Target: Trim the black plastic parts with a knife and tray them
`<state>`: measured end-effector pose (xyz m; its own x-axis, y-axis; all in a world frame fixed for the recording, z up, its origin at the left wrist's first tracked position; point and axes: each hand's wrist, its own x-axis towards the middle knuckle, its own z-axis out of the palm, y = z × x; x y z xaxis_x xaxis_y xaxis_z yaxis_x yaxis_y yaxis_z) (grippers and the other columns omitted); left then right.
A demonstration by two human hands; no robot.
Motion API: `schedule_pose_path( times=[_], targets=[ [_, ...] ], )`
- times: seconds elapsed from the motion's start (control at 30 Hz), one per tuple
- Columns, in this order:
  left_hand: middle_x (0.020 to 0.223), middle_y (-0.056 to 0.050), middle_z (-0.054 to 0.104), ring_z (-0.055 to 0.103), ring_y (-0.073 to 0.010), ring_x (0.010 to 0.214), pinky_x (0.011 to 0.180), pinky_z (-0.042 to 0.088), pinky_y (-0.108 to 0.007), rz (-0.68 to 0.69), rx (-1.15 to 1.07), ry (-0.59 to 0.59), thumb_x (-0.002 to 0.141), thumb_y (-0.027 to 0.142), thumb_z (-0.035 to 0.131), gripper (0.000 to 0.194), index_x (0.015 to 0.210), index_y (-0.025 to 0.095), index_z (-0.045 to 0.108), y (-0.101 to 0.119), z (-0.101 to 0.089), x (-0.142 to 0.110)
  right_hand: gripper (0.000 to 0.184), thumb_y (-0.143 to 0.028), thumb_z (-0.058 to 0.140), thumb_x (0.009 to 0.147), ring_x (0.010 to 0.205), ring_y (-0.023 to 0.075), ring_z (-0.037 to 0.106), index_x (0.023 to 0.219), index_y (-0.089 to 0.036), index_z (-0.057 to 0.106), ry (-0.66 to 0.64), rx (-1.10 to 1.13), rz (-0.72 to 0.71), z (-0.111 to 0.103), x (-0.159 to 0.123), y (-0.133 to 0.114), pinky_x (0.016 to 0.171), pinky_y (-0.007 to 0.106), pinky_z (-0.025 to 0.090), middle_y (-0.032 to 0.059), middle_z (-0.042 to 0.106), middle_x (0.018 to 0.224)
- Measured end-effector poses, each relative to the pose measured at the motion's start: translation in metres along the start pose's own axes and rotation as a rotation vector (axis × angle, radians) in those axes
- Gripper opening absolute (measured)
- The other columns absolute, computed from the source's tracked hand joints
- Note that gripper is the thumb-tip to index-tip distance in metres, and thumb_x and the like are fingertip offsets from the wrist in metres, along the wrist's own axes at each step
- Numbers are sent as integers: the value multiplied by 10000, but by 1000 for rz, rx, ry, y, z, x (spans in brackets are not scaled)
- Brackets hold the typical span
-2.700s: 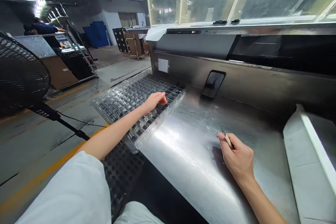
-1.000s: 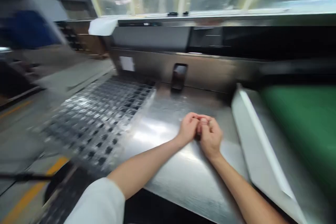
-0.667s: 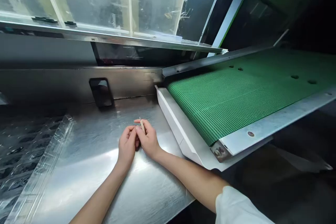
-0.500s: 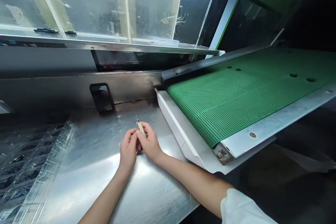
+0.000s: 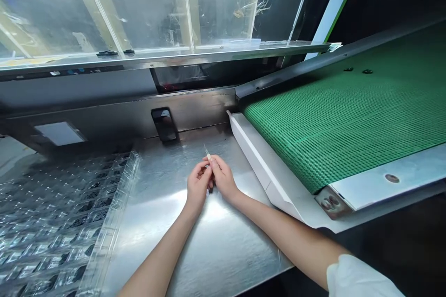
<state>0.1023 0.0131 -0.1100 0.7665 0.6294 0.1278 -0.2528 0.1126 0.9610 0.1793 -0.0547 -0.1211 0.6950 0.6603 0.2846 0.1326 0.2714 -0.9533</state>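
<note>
Hands joined over steel worktop.
Right hand pinches a thin tool; left hand closed against it, contents unclear. Clear tray to their left.

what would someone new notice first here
Probably the bright green conveyor belt sloping up on the right, beside the steel table. At the table's middle, the left hand and right hand meet, the right one holding a thin pointed tool. A clear plastic tray of small pockets lies far left.
</note>
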Motion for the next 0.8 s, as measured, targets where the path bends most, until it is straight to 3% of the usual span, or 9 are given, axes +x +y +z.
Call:
schedule_pose_path(
  times=[0.27, 0.5, 0.8],
  targets=[
    [538, 47, 517, 433, -97, 457, 439, 334, -204, -29, -15, 19, 782, 586, 783, 542, 1041, 118, 693, 1, 1, -1, 466, -621, 480, 1020, 420, 130, 532, 1109, -186, 619, -23, 7, 34, 1, -1, -4, 385, 218, 416, -43, 563, 627],
    [529, 47, 498, 415, -91, 448, 439, 310, -204, -31, -29, 14, 800, 583, 766, 488, 980, 135, 700, 1, 1, -1, 448, -600, 508, 1010, 474, 132, 576, 1185, -197, 595, 21, -38, 27, 1, -2, -2, 428, 235, 471, -13, 628, 767],
    [528, 44, 527, 439, -96, 429, 422, 335, -204, -25, -16, 35, 770, 610, 783, 505, 940, 148, 671, 4, 2, 1, 475, -615, 500, 1012, 496, 129, 552, 1186, -191, 628, 1, -63, 47, 1, 2, 2, 445, 206, 439, -24, 597, 696]
  ],
)
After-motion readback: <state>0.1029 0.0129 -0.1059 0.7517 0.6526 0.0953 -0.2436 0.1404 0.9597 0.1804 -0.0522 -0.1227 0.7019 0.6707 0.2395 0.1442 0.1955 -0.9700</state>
